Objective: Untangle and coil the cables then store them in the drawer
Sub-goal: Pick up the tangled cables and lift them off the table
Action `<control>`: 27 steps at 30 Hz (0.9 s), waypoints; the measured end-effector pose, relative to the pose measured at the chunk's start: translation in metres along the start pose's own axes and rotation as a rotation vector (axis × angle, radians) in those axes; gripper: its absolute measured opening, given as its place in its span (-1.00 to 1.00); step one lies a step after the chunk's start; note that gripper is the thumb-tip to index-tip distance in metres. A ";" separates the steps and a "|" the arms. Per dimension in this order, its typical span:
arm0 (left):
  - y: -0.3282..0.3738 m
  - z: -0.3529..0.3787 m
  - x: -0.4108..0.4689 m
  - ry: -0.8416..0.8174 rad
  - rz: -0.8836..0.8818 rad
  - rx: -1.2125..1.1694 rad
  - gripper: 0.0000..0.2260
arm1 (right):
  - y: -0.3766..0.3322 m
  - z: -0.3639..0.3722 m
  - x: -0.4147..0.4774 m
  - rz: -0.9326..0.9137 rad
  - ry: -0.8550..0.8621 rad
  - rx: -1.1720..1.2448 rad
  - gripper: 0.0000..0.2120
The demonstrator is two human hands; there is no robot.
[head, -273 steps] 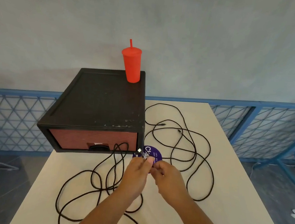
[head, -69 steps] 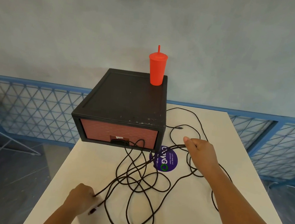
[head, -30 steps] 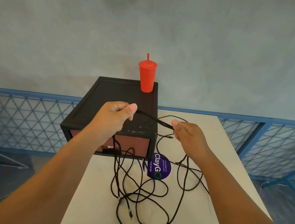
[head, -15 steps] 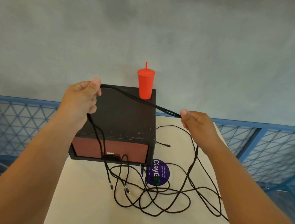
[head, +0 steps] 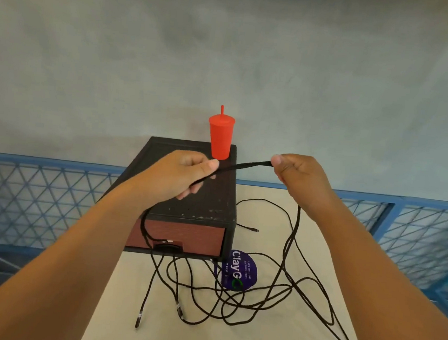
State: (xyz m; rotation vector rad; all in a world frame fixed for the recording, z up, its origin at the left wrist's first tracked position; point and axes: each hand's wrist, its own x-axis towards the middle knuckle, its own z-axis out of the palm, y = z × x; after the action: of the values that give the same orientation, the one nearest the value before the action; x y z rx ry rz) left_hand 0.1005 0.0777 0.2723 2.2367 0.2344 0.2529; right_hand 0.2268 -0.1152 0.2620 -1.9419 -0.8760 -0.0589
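Black cables (head: 233,300) lie tangled on the cream table (head: 127,332) in front of a black box with a closed red-brown drawer (head: 184,235). My left hand (head: 184,174) and my right hand (head: 298,176) are raised above the box and each pinches a doubled stretch of cable (head: 242,166) pulled taut between them. Strands hang from both hands down to the tangle. Two plug ends (head: 137,322) rest on the table near the front.
A red cup with a straw (head: 220,139) stands on the back right corner of the box. A purple round sticker (head: 240,270) lies on the table beside the drawer. Blue mesh railing (head: 25,198) runs behind the table, under a grey wall.
My hands have moved closer together and the left one has come down and to the right. The cable span between them is shorter. More cable now trails at the right.
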 end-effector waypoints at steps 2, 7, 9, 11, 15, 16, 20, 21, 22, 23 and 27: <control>0.018 0.004 0.005 -0.037 0.031 -0.020 -0.65 | -0.010 0.000 0.002 -0.049 -0.013 -0.053 -0.60; 0.061 0.007 0.019 -0.118 0.110 0.000 -0.70 | -0.030 -0.001 0.011 -0.155 -0.037 -0.092 -0.56; 0.075 0.004 0.021 -0.106 0.126 -0.010 -0.72 | -0.037 -0.006 0.015 -0.157 0.000 -0.042 -0.58; 0.089 0.001 0.022 -0.059 0.175 0.031 -0.73 | -0.043 -0.011 0.020 -0.158 0.036 0.023 -0.60; 0.107 -0.014 0.031 0.084 0.229 0.049 -0.76 | -0.055 -0.021 0.030 -0.116 0.069 0.179 -0.59; 0.109 -0.019 0.035 0.121 0.228 0.032 -0.75 | -0.056 -0.024 0.033 -0.081 0.076 0.225 -0.58; 0.111 -0.036 0.044 0.228 0.229 0.018 -0.72 | -0.052 -0.032 0.039 0.013 0.077 0.308 -0.57; 0.112 -0.039 0.045 0.248 0.230 0.037 -0.72 | -0.050 -0.032 0.040 0.026 0.071 0.301 -0.56; 0.112 -0.043 0.045 0.272 0.228 0.049 -0.73 | -0.047 -0.032 0.040 0.038 0.067 0.293 -0.56; 0.113 -0.047 0.045 0.303 0.220 0.051 -0.74 | -0.045 -0.032 0.041 0.050 0.066 0.284 -0.56; 0.104 -0.068 0.050 0.409 0.199 0.022 -0.76 | -0.031 -0.034 0.042 0.111 0.071 0.262 -0.56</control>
State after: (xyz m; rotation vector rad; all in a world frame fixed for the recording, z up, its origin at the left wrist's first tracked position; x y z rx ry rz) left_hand 0.1389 0.0764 0.4007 2.2129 0.2311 0.8204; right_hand 0.2498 -0.1109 0.3194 -1.7288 -0.6914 0.0500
